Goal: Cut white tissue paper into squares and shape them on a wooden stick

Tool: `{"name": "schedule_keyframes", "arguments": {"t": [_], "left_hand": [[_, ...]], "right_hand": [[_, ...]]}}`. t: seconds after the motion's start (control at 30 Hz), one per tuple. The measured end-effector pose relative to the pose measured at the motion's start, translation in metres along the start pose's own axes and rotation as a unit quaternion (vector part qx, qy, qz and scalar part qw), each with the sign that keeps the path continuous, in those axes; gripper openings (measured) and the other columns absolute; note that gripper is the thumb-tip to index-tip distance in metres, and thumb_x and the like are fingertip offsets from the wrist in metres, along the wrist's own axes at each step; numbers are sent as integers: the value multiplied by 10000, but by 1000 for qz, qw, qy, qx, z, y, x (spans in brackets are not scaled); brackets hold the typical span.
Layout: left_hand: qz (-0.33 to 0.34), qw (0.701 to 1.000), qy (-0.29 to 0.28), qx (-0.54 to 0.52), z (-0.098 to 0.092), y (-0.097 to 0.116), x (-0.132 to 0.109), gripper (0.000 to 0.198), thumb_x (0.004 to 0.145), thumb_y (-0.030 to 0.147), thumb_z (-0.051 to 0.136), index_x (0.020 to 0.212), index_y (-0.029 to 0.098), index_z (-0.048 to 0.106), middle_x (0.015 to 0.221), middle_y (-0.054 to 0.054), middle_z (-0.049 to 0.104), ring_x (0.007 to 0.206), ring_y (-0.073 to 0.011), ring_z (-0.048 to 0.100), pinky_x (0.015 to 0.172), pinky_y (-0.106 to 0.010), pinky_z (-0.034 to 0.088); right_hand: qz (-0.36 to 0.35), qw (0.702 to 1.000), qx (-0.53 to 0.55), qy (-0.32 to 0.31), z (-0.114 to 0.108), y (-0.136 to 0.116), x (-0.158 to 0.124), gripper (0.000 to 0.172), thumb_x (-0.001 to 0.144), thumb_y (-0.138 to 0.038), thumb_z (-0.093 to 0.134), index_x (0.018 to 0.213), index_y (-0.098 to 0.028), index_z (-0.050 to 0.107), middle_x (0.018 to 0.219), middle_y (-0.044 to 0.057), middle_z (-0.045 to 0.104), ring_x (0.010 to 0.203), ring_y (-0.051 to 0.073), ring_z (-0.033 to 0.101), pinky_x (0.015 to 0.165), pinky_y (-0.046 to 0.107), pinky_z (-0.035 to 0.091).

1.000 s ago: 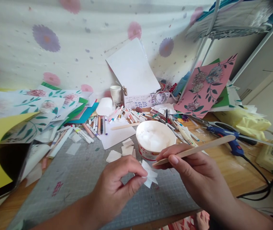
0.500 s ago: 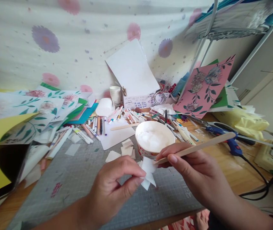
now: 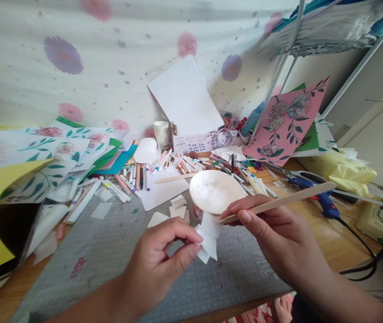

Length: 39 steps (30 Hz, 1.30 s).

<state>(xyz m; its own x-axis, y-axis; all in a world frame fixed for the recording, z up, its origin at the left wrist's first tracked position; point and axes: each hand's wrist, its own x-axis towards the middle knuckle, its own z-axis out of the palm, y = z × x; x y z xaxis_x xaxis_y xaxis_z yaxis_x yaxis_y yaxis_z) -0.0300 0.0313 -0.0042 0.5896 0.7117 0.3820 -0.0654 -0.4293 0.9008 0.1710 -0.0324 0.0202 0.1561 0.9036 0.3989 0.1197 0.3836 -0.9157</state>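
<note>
Between thumb and forefinger, my left hand [image 3: 164, 260] pinches thin white tissue paper pieces [image 3: 208, 237], bunched at one end and fanned out at the other. My right hand [image 3: 272, 233] holds a flat wooden craft stick [image 3: 289, 198] at a slant, its lower tip at the upper edge of the tissue. Just behind both hands stands a white paper tub [image 3: 216, 190] with white material inside; what that is I cannot tell. Small stacked squares of white paper [image 3: 178, 208] lie left of the tub on the grey cutting mat [image 3: 110, 255].
Many markers [image 3: 141, 177] lie scattered behind the mat. A blue glue gun [image 3: 326, 204] with a black cord rests at right, near scissors [image 3: 312, 177]. Flower pictures [image 3: 289, 121] lean at both sides. Paper cups [image 3: 162, 134] stand at the back. A dark-edged yellow object [image 3: 3, 215] juts in at left.
The craft stick has tilted and shifted slightly up and right with my right hand. The tissue pieces have turned a little, while my left hand keeps its pinch almost in place.
</note>
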Motion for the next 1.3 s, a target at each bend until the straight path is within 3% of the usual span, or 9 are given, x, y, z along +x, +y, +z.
{"name": "schedule_keyframes", "arguments": {"t": [0.17,0.53,1.3], "left_hand": [[-27,1000,2,0,1,1,-1,134,819,119,610,846,241,661,729,43,627,656,-95,597,633,-190,470],[-36,998,0,53,2,3,2,86,794,133,626,800,207,669,712,26,653,663,-113,620,645,-200,484],[-50,995,-7,88,1,7,2,68,790,165,628,746,179,679,698,-4,681,626,-124,619,598,-202,485]], "right_hand": [[-42,996,-83,6,-2,-11,-5,119,895,-230,587,933,-248,699,866,10,716,906,152,656,732,193,543],[-68,989,-79,-103,3,-17,-16,228,893,-96,540,1013,-272,620,968,-16,682,985,160,642,900,282,510],[-53,986,-100,-122,6,-14,-15,187,894,-108,537,980,-251,622,956,7,707,956,180,655,887,325,507]]}}
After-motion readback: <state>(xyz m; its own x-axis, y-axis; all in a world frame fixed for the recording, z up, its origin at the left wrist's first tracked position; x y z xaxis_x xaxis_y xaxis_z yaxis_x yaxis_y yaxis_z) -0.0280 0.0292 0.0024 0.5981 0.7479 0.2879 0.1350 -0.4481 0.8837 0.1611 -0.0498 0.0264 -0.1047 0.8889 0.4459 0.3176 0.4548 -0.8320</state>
